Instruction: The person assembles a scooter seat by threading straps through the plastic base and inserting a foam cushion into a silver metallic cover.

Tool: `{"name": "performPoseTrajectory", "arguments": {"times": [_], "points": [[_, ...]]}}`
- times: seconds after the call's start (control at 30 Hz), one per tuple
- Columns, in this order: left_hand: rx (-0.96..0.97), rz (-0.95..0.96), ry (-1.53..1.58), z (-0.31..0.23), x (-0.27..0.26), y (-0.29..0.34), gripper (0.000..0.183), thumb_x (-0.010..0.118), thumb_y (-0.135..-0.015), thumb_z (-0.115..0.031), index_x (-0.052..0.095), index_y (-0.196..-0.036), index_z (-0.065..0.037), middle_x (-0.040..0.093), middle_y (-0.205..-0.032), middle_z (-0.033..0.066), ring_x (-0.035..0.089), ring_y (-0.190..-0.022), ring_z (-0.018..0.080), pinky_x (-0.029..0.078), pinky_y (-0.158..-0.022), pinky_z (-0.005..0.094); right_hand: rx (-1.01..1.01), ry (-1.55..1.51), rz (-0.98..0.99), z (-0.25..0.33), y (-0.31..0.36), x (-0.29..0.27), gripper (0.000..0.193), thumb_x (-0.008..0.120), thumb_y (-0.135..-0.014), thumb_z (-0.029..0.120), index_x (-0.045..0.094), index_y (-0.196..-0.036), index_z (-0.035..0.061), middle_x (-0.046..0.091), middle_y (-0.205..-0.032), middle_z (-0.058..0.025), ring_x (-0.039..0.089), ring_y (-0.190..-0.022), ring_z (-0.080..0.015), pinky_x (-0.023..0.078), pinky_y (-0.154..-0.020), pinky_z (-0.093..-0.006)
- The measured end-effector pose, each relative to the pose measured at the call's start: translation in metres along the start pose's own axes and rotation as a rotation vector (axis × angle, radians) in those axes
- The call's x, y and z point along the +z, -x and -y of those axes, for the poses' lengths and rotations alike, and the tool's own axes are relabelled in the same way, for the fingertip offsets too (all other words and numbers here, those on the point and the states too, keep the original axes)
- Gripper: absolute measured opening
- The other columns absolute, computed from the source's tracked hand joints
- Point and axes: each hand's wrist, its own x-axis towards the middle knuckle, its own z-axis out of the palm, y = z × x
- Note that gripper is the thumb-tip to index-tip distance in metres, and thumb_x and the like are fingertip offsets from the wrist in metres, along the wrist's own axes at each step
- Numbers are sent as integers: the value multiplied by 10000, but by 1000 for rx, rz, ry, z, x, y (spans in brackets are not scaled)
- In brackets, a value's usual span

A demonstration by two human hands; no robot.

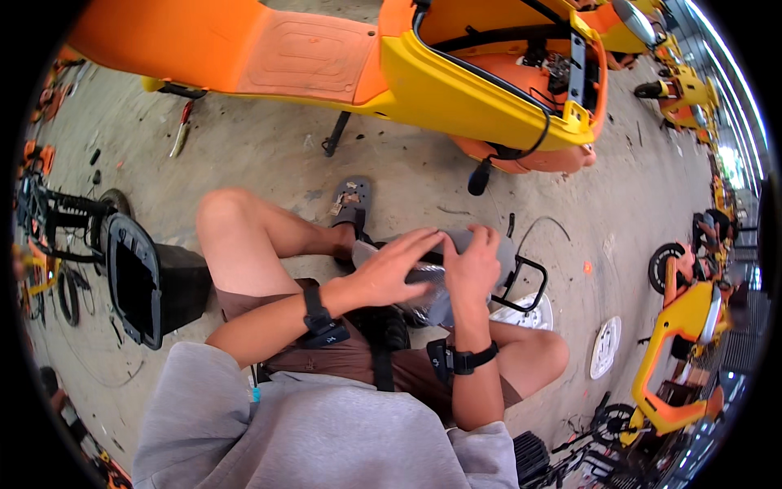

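A grey, rounded, seat-like piece (pixel 509 262) with a shiny silvery patch (pixel 425 300) lies between my thighs. My left hand (pixel 389 269) rests over its left side, fingers stretched out and thumb apart. On the other side, my right hand (pixel 474 265) grips its upper part with bent fingers. The fingertips of both hands come close together at the top. A bent black metal tube bracket (pixel 529 281) sticks out to the right of the piece. Its underside is hidden by my hands and legs.
A yellow and orange scooter body (pixel 464 114) stands ahead on its stand. To my left is a black open bin-like box (pixel 175 281). White plates (pixel 605 348) lie at right, a screwdriver-like tool (pixel 181 130) at far left. More yellow scooter frames (pixel 676 350) line the right side.
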Motion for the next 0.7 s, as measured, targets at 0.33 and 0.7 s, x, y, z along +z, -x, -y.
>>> {"name": "performPoseTrajectory", "arguments": {"times": [0.33,0.7], "points": [[-19,63,-110,2,-19,-9,927,792,-698,-56,382,-1529,-88,539,-1203,209,530,-1120,428,469,-975,437,-248,-427,20,18,45,2,526,668,-874,130,549,-1380,53,426,-1506,-259,647,-1070,-463,585,-824,-432],[-108,99,-61,28,-44,4,820,819,-652,-21,484,-1400,-14,584,-1294,179,570,-1217,372,460,-1041,401,-207,-678,5,-31,87,-3,223,719,-814,16,627,-1017,22,655,-1065,-138,696,-762,-261,552,-709,-378]]}}
